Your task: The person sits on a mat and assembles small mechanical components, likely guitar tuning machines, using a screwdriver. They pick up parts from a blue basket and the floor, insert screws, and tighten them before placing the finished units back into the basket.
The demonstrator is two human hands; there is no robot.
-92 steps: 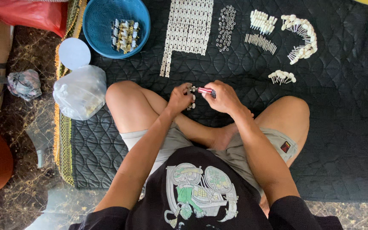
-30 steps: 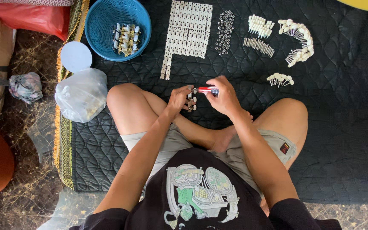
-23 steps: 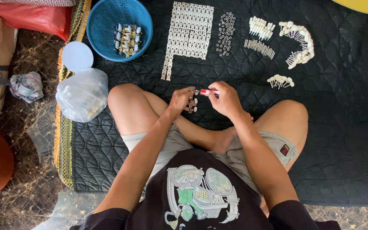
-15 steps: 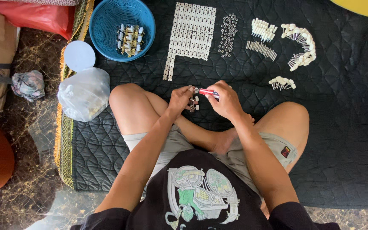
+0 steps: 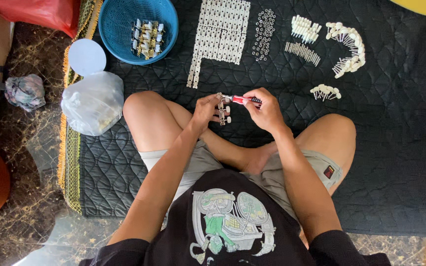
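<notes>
I sit cross-legged on a black quilted mat (image 5: 400, 157). My left hand (image 5: 205, 109) holds a small metal strip with white knobs (image 5: 222, 109), upright in front of my knees. My right hand (image 5: 267, 109) grips a red-handled screwdriver (image 5: 242, 100) whose tip meets the top of that strip. Both hands are close together above my crossed legs.
A blue basket (image 5: 119, 37) with several finished metal pieces stands far left. White plates in rows (image 5: 220, 32), small rings (image 5: 264, 34), white pegs (image 5: 305, 29) and knobbed pins (image 5: 347, 47) lie across the mat's far side. A clear plastic bag (image 5: 93, 102) and round lid (image 5: 87, 56) lie left.
My hands stay together on the strip and screwdriver; only small shifts of the fingers and of the view show.
</notes>
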